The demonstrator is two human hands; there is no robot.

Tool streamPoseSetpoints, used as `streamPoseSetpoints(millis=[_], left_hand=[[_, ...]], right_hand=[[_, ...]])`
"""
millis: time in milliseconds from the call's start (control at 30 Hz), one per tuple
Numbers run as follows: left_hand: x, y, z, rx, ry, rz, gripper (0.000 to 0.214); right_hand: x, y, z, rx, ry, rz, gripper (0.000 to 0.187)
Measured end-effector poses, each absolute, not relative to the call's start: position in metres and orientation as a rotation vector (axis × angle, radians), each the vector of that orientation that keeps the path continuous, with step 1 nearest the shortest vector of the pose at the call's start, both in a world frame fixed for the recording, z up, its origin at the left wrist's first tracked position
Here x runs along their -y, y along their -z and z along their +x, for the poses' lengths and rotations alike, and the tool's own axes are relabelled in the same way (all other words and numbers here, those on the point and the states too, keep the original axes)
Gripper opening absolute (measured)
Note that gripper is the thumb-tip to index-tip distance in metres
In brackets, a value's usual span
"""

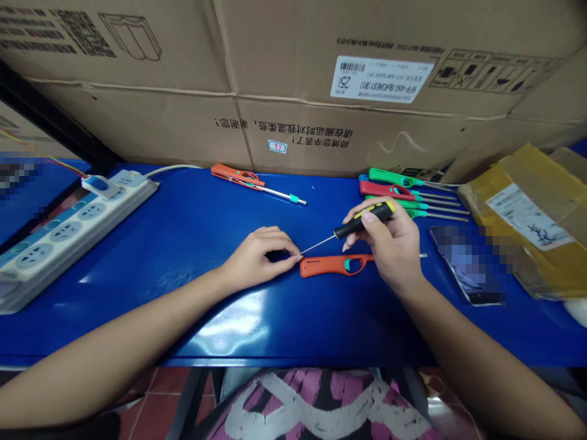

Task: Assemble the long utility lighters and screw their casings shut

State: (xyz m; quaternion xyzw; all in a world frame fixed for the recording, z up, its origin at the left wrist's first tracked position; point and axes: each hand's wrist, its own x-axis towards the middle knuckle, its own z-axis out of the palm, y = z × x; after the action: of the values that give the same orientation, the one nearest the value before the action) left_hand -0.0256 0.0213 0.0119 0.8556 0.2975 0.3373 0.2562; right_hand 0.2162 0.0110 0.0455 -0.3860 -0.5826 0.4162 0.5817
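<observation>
My right hand [389, 244] is closed around the black and yellow handle of a screwdriver [364, 220]. Its thin shaft slants down and left to the fingertips of my left hand [261, 256]. There my left thumb and forefinger pinch together at the screwdriver's tip; whether a small part sits between them is too small to tell. Just below, an orange long-nosed lighter [323, 266] with a teal trigger lies on the blue table [257, 318], its handle end beside my left fingertips. Part of its metal nozzle is hidden behind my right hand.
An orange lighter with its metal tube exposed [236, 177] lies at the back. Several green and red lighters [389, 188] lie at back right, near a phone [468, 266] and a taped package [527, 214]. A power strip [68, 232] stands left; a large carton [284, 73] walls the back.
</observation>
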Motion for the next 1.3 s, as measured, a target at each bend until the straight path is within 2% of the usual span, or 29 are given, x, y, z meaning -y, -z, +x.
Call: streamPoseSetpoints(millis=[433, 767, 1300], left_hand=[[-0.019, -0.015, -0.030, -0.820, -0.750, 2.545, 0.018], [-0.017, -0.016, -0.033, -0.800, -0.686, 2.633, 0.019], [-0.017, -0.016, -0.032, -0.796, -0.704, 2.615, 0.017]], right_hand=[[-0.006, -0.052, 0.217, 1.467, -0.898, -0.888, 0.016], [-0.002, -0.051, 0.218, 1.538, -0.982, -0.822, 0.013], [-0.002, -0.048, 0.215, 1.503, -0.935, -0.817, 0.009]])
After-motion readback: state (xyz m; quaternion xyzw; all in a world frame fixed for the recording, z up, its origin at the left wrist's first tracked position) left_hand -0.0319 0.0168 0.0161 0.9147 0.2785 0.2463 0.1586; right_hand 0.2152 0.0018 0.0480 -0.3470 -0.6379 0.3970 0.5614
